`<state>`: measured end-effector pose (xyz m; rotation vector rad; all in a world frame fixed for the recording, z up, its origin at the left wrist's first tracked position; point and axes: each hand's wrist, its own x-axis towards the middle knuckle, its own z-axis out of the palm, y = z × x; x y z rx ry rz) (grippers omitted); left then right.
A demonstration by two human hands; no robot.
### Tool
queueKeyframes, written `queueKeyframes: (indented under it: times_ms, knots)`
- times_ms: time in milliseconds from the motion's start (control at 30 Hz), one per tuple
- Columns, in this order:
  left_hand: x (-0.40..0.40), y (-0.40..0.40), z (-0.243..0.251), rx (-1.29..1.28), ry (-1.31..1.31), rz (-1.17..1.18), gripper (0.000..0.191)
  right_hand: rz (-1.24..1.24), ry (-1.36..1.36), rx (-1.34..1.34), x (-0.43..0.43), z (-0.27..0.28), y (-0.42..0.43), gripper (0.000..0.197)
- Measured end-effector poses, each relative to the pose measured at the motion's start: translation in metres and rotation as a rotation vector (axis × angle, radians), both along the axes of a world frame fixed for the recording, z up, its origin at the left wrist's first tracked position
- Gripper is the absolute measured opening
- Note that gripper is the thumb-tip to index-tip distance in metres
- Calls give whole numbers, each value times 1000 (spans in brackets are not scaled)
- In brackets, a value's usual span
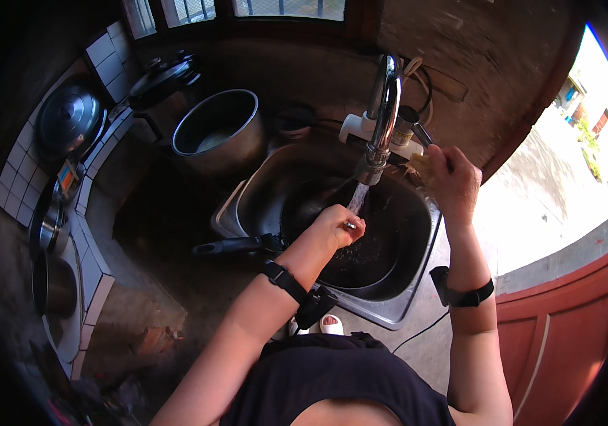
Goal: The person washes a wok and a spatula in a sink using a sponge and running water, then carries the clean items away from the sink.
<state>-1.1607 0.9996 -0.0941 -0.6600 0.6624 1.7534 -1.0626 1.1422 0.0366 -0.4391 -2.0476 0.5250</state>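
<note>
Water runs from a chrome gooseneck faucet (389, 101) onto my left hand (342, 226), whose fingers are curled over the sink. A small shiny metal bit shows at those fingers; whether it is held or worn cannot be told. Below lies a dark frying pan (389, 266) in the stainless steel sink (397, 314), its black handle (232, 245) reaching over the left rim. My right hand (457, 178), raised at the sink's right back corner, grips a yellowish fibrous scrubber (422, 166). Behind it stands a small container with a dark top (404, 127).
A large metal pot (224, 152) stands behind the sink at the left, near a lidded pressure cooker (163, 85). Pans and a pot (59, 285) line the tiled ledge (93, 277). At the right is a red wooden door (564, 330). A cable (421, 333) hangs near my right arm.
</note>
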Motion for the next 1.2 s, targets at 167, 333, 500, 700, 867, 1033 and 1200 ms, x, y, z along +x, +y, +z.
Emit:
queueKeyframes:
  times_ms: [167, 333, 500, 700, 867, 1033, 1200]
  knots:
    - [11, -11, 16, 1, 37, 1, 4, 139, -95, -361, 5, -39, -4, 26]
    - [22, -46, 17, 106, 74, -140, 11, 517, -294, -911, 2, -117, -35, 31]
    - [43, -87, 34, 126, 334, -223, 6, 599, -258, 35, -11, -175, -61, 20]
    - [67, -127, 52, 146, 422, -351, 19, 254, -366, 5, -22, -193, -16, 17]
    - [67, -142, 50, 117, 429, -341, 21, 543, -302, 133, -26, -185, -53, 22]
    - [67, -142, 50, 135, 417, -383, 24, 407, -309, 56, -38, -179, -41, 28]
    - [65, -145, 53, 134, 434, -353, 23, 411, -341, 18, -42, -177, -30, 23]
